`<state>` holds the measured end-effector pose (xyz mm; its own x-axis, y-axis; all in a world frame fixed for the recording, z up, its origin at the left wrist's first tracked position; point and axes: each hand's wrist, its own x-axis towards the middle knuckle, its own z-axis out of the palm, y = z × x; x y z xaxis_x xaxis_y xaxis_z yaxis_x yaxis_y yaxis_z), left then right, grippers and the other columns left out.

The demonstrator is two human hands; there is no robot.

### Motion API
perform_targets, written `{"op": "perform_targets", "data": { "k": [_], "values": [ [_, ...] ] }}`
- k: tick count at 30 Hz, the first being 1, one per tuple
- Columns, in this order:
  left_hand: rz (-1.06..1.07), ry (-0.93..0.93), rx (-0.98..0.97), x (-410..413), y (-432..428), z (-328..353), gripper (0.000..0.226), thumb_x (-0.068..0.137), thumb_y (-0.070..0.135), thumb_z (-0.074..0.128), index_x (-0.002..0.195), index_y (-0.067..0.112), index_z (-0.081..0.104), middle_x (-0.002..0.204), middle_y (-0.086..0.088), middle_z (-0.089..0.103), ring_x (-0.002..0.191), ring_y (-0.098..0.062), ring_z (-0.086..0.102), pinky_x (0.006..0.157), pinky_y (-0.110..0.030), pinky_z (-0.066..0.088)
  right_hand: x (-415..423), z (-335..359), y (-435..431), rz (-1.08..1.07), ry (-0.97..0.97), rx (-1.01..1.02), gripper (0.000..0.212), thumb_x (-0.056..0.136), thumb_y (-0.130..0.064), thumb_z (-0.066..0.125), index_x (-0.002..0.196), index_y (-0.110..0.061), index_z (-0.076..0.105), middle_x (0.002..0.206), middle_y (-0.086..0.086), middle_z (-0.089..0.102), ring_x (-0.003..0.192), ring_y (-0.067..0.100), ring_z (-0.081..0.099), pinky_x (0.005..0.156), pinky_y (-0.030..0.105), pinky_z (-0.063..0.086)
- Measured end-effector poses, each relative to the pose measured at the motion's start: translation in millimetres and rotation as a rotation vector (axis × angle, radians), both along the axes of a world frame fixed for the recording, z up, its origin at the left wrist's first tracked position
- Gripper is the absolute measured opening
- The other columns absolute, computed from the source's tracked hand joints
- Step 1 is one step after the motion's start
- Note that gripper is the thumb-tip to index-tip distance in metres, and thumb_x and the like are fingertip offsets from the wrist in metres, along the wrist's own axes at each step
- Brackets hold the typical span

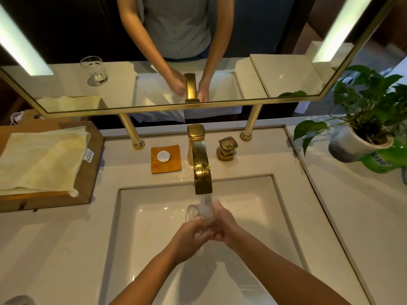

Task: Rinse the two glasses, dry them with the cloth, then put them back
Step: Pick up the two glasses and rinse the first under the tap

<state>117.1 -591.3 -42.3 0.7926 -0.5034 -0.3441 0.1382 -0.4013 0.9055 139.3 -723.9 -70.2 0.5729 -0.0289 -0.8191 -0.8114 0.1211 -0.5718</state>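
A clear glass [195,213] is tilted under the water stream over the white sink basin [143,227]. My left hand [190,237] grips the glass from the near side, and my right hand [223,223] wraps its right side under the water. A second clear glass [94,70] shows only as a mirror reflection at the upper left. A pale yellow cloth [41,159] lies folded on a wooden tray [93,150] left of the sink.
The gold faucet [200,168] runs water, with its gold handle [228,147] to its right. An orange soap dish [166,166] with a round white soap sits behind the basin. A potted plant [363,128] stands at the right. A gold-framed mirror spans the back.
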Motion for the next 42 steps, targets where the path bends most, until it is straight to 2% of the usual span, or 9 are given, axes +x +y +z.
{"op": "perform_targets", "data": {
  "k": [3,7,13,20,25,28,32,38,42],
  "values": [
    [0.008,0.046,0.002,-1,0,1,0.028,0.098,0.018,0.045,0.115,0.018,0.067,0.108,0.002,0.072,0.100,-0.005,0.065,0.093,-0.028,0.051,-7,1,3,-0.093,0.018,0.070,0.050,0.099,-0.052,0.039,0.106,-0.008,0.061,0.083,0.015,0.067,0.066,0.022,0.065,0.051,0.026,0.052],
    [0.494,0.487,-0.132,10,-16,12,0.046,0.099,0.040,0.036,0.103,0.008,0.069,0.096,-0.011,0.074,0.093,-0.020,0.069,0.084,-0.030,0.055,-13,-3,7,-0.045,-0.087,-0.034,0.044,0.102,-0.043,0.034,0.102,-0.010,0.063,0.092,0.015,0.070,0.084,0.027,0.068,0.068,0.035,0.057],
    [-0.142,-0.336,0.401,4,-21,20,0.020,0.098,0.026,0.044,0.105,0.021,0.062,0.095,-0.001,0.070,0.079,-0.009,0.064,0.077,-0.022,0.053,-8,2,-6,-0.320,0.100,0.359,0.043,0.093,-0.041,0.044,0.090,-0.004,0.067,0.065,0.010,0.065,0.057,0.018,0.064,0.048,0.023,0.051],
    [-0.085,-0.067,0.478,19,-27,13,0.027,0.096,0.032,0.042,0.092,0.012,0.060,0.092,-0.008,0.065,0.081,-0.018,0.062,0.078,-0.032,0.052,-23,-15,24,-0.557,0.231,0.420,0.044,0.090,-0.045,0.054,0.097,-0.003,0.066,0.084,0.016,0.067,0.087,0.026,0.066,0.074,0.036,0.055],
    [-0.616,-0.187,0.842,13,-13,15,0.028,0.096,0.020,0.042,0.114,0.007,0.058,0.107,-0.013,0.065,0.098,-0.029,0.062,0.083,-0.033,0.047,-32,-25,17,-0.483,0.271,0.376,0.057,0.092,-0.053,0.046,0.101,-0.001,0.067,0.084,0.017,0.070,0.078,0.027,0.067,0.073,0.035,0.054],
    [-0.479,-0.025,0.646,22,-1,16,0.033,0.098,0.029,0.040,0.108,0.009,0.064,0.102,-0.011,0.068,0.093,-0.024,0.064,0.083,-0.030,0.049,-30,-28,25,-0.481,0.214,0.336,0.049,0.096,-0.048,0.043,0.089,-0.006,0.067,0.069,0.012,0.066,0.053,0.020,0.062,0.048,0.027,0.050],
    [0.006,0.323,0.176,21,-9,19,0.035,0.094,0.035,0.045,0.102,0.012,0.070,0.098,-0.007,0.073,0.089,-0.013,0.068,0.082,-0.026,0.052,-22,-40,38,-0.565,0.123,0.210,0.066,0.084,-0.067,0.050,0.095,-0.004,0.068,0.082,0.017,0.066,0.078,0.028,0.067,0.068,0.036,0.054],
    [-0.804,-0.399,0.839,14,13,6,0.030,0.092,0.015,0.044,0.117,0.012,0.060,0.111,-0.011,0.063,0.101,-0.031,0.061,0.080,-0.039,0.050,-39,-42,19,-0.535,0.209,0.316,0.040,0.095,-0.039,0.043,0.088,-0.007,0.066,0.068,0.012,0.069,0.054,0.023,0.065,0.043,0.027,0.049],
    [-0.320,-0.183,0.644,10,-15,15,0.029,0.096,0.030,0.042,0.088,0.008,0.059,0.087,-0.012,0.065,0.073,-0.020,0.060,0.068,-0.034,0.048,-44,-41,34,-0.589,0.229,0.333,0.051,0.092,-0.048,0.048,0.103,-0.003,0.067,0.101,0.020,0.071,0.091,0.032,0.069,0.075,0.041,0.058]
  ]
}}
